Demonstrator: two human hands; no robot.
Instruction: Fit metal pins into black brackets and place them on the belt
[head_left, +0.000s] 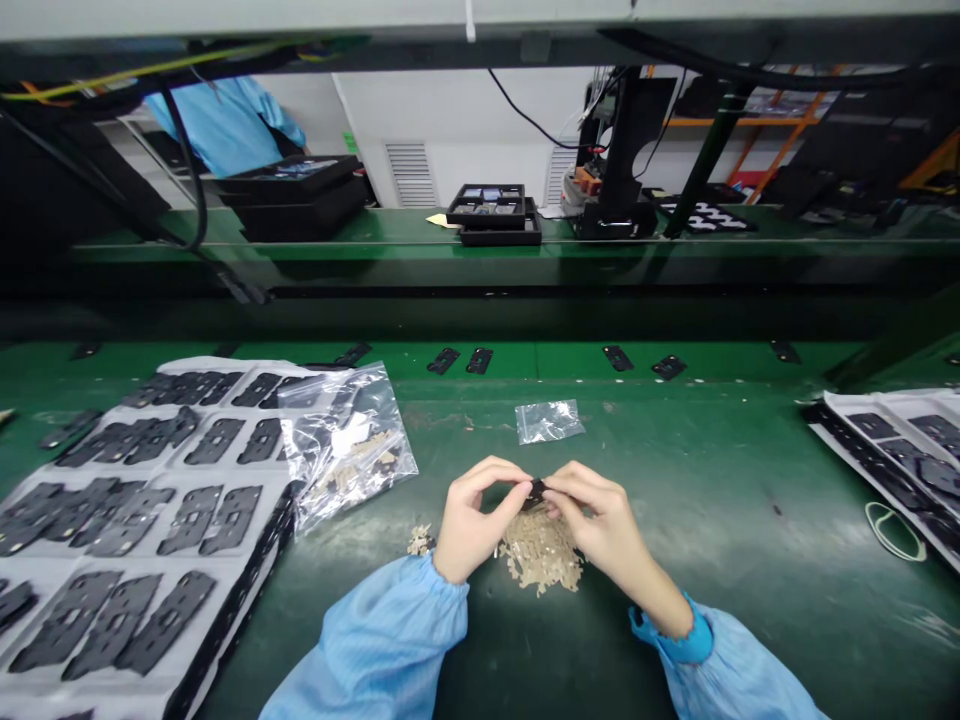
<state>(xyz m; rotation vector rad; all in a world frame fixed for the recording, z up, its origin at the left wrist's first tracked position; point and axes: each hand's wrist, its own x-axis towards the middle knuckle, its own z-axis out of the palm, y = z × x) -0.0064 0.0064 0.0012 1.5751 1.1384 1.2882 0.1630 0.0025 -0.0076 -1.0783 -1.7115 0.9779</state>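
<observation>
Fingertips of left hand point(476, 512) and right hand point(602, 512) pinch small black part point(537, 488) over heap of thin tan irregular pieces point(544, 562), well in from far edge of green bench point(360, 625).

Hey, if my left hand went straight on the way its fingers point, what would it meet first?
Your left hand would first meet the small black part at its fingertips, then probably your right hand just beyond, though depth is unclear in this one view.
</observation>
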